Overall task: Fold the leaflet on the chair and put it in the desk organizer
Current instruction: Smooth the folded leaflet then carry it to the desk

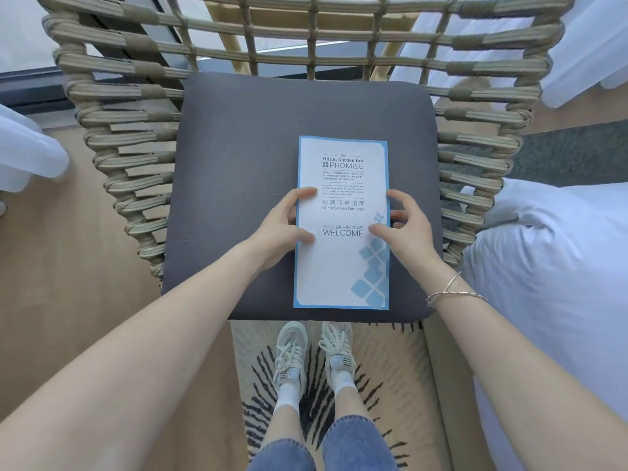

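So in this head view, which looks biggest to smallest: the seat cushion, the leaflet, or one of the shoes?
1. Grey seat cushion
2. Leaflet
3. Left shoe, smallest as seen, though it sits farther from the camera on the rug, so its true size against the leaflet is unsure.

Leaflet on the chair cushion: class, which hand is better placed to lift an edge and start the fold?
Probably the right hand. Its fingers curl at the leaflet's right edge, thumb on top, ready to pinch. The left hand lies flatter, better for holding it down on the cushion.
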`<state>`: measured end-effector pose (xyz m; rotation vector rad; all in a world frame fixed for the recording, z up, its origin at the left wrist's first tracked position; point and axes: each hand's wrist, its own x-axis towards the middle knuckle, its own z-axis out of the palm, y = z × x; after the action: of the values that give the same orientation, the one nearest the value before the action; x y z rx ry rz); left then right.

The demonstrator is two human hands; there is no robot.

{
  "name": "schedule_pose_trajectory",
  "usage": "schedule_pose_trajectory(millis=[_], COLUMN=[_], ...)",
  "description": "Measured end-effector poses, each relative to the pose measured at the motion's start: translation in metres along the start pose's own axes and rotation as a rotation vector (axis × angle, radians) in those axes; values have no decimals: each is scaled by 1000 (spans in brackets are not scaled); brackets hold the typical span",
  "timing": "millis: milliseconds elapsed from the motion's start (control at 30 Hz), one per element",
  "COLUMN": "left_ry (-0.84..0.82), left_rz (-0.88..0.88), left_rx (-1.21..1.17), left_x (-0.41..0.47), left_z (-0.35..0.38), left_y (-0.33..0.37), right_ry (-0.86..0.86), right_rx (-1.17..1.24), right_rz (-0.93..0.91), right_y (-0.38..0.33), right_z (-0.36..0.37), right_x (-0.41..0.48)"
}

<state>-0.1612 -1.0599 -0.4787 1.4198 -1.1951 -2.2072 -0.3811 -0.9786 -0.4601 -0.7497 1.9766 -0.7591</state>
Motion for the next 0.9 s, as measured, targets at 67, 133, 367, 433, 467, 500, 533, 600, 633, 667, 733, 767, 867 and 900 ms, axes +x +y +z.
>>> schedule_pose_trajectory(millis=[67, 133, 367, 433, 467, 500, 533, 600, 633, 667, 733, 767, 867, 900], left_ry=[-20, -35, -76, -69, -70, -76, -78, -51, -37, -29, -16, -11, -2, 12], left_rz=[0, 6, 148, 210, 245, 281, 317, 384, 411, 434, 479, 501, 575, 604], left_rx=[-40, -53, -41, -36, -34, -29, -21, -4, 0, 3, 1, -4, 12, 22], left_x=[-2, -8, -60, -86, -101, -118, -136, -172, -189, -207, -244, -263, -318, -336], left_z=[-2, -3, -1, 2, 4, 7, 9, 14, 16, 18, 23, 25, 34, 37], left_y=[5, 14, 108, 152, 175, 200, 224, 270, 292, 312, 350, 368, 414, 426], right_ry=[-30, -72, -147, -134, -124, -114, -106, -88, -82, -77, -80, -83, -78, -82], right_rx=[51, 81, 218, 241, 251, 262, 268, 264, 259, 259, 271, 279, 310, 331], right_rz=[-15, -33, -182, -236, -268, -300, -327, -380, -407, -431, -484, -516, -608, -633], right_y=[-5, -16, -110, -154, -177, -201, -224, -269, -291, -312, -352, -371, -422, -437], right_z=[-4, -9, -51, -71, -81, -90, -100, -119, -129, -138, -156, -165, -186, -192], right_x=[-1, -6, -44, -64, -74, -86, -99, -125, -138, -152, -177, -190, -228, -241])
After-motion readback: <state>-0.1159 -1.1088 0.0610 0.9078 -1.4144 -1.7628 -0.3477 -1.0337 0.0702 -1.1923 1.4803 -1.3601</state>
